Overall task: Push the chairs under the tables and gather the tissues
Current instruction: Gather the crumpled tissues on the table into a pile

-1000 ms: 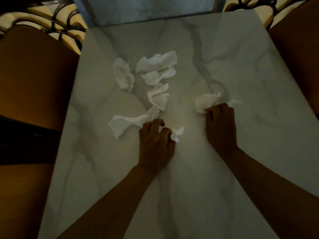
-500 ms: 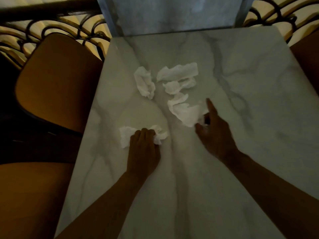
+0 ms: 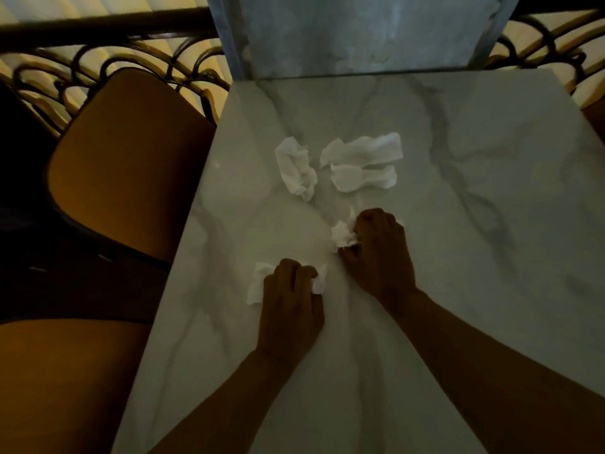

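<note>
White crumpled tissues lie on a marble table [image 3: 474, 224]. My left hand [image 3: 289, 303] is closed over one tissue [image 3: 257, 283], whose ends stick out on both sides of the fist. My right hand [image 3: 376, 247] is closed on a bunched tissue [image 3: 342, 235] that shows at its left side. Three loose tissues rest farther back: a crumpled one [image 3: 296, 168] on the left, a long flat one [image 3: 363, 149] and a smaller one [image 3: 361, 178] just below it.
An orange chair [image 3: 127, 158] stands at the table's left side, and another orange seat [image 3: 59, 381] is at the lower left. A grey metal panel [image 3: 360, 31] rises behind the table. A curled iron railing [image 3: 98, 67] runs along the back.
My right hand has closed on the tissue it was reaching toward and bunched it up. My left hand still grips its tissue. The view has shifted slightly.
</note>
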`<control>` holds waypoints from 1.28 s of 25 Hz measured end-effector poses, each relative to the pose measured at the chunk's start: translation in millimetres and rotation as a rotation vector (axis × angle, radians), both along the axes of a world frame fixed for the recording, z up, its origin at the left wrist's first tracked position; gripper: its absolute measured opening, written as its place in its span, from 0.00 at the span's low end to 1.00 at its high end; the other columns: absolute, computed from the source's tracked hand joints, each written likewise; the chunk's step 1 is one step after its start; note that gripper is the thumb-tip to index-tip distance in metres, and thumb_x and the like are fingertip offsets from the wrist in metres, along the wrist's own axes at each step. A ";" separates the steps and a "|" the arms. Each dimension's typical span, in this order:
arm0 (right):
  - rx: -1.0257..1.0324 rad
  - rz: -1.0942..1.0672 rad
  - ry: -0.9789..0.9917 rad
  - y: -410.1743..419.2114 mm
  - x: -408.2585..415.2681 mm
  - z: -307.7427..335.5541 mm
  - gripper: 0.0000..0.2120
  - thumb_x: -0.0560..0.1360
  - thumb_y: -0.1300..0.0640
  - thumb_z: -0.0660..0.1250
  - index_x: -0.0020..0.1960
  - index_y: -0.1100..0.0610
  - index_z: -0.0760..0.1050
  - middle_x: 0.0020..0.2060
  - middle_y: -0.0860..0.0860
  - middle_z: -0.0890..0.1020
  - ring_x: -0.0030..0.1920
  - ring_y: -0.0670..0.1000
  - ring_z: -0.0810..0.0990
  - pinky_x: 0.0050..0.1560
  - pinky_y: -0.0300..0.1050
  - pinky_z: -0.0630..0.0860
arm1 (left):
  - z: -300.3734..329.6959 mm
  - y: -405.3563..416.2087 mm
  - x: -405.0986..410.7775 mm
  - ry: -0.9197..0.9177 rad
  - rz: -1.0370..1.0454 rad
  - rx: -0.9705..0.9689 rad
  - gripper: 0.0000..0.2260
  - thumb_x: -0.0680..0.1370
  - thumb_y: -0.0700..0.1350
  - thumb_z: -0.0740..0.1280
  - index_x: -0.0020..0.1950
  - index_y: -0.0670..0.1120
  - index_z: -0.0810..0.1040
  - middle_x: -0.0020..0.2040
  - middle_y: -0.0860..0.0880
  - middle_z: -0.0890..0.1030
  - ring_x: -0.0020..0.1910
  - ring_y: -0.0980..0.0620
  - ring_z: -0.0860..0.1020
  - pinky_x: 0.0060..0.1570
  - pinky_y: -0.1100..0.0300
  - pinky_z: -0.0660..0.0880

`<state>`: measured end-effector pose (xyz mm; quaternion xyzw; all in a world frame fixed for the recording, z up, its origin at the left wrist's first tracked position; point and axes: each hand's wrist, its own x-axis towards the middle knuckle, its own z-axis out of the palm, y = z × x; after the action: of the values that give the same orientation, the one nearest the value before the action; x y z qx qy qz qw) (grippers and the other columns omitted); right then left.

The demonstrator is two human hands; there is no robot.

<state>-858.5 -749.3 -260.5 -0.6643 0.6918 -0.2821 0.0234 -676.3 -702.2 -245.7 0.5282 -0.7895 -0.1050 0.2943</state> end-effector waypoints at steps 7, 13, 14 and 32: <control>-0.002 -0.072 -0.132 -5.4 2.5 -0.5 0.12 0.69 0.60 0.72 0.47 0.60 0.72 0.45 0.58 0.75 0.44 0.62 0.75 0.47 0.56 0.72 | 38.2 -127.2 -9.4 0.101 -0.090 0.137 0.32 0.69 0.25 0.68 0.71 0.42 0.70 0.70 0.37 0.63 0.66 0.38 0.70 0.64 0.47 0.73; 0.105 -0.070 -0.080 -5.0 3.0 0.6 0.29 0.69 0.57 0.68 0.69 0.59 0.68 0.55 0.56 0.77 0.53 0.58 0.75 0.56 0.56 0.70 | 20.5 -204.4 -27.9 -0.390 -0.054 0.330 0.34 0.77 0.41 0.69 0.79 0.46 0.58 0.76 0.40 0.62 0.72 0.38 0.61 0.70 0.46 0.61; 0.125 -0.070 -0.051 -6.2 2.0 0.3 0.30 0.69 0.56 0.67 0.71 0.59 0.67 0.55 0.56 0.77 0.54 0.58 0.74 0.57 0.56 0.70 | 17.5 -207.1 -27.9 -0.479 -0.008 0.321 0.30 0.77 0.42 0.67 0.78 0.46 0.61 0.74 0.42 0.65 0.70 0.38 0.63 0.68 0.45 0.62; 0.221 0.108 0.053 -49.3 -1.9 22.1 0.23 0.76 0.51 0.67 0.62 0.68 0.73 0.73 0.64 0.67 0.76 0.65 0.58 0.76 0.62 0.53 | -2.6 -142.2 -14.1 -0.139 -0.088 -0.069 0.12 0.65 0.38 0.72 0.44 0.39 0.73 0.45 0.39 0.74 0.43 0.38 0.74 0.34 0.51 0.71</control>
<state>-860.4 -798.5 -238.4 -0.7013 0.6821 -0.1847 0.0934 -690.4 -844.4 -248.3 0.4888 -0.8336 -0.0535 0.2518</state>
